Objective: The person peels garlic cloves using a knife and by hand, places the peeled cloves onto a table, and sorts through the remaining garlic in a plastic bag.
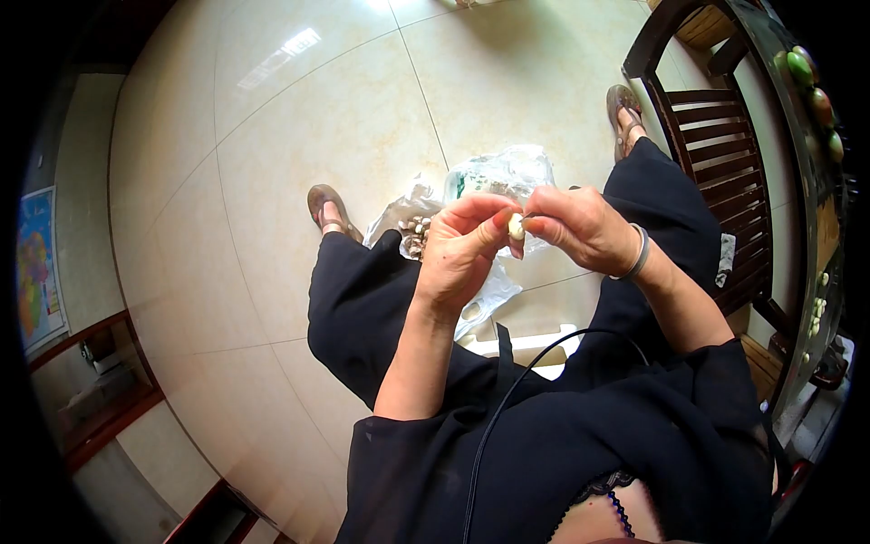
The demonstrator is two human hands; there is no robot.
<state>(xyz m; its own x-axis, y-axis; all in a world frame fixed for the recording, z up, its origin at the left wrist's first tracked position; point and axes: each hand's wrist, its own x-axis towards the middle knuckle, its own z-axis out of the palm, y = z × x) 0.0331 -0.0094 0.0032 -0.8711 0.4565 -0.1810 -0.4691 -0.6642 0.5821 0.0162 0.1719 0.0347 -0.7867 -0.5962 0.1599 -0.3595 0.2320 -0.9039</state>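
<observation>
Between my two hands, above the bags, is a small whitish piece (516,227), perhaps a nut or clove. My left hand (464,243) pinches it between thumb and fingers. My right hand (580,228) is closed at its other side, thumb and fingertips pressed together against it; a thin dark thing shows at those fingertips, too small to make out. Below my left hand, a white plastic bag (391,214) lies open with several brown and white pieces (416,232) inside. Another clear and white bag (507,168) sits just beyond my hands, partly hidden by them.
A dark slatted wooden chair (725,145) stands at the right, beside a table edge (797,181) with several green and red fruits (801,69) and small pale pieces (817,313). A dark cable (507,399) crosses my lap. Tiled floor (299,136) lies ahead.
</observation>
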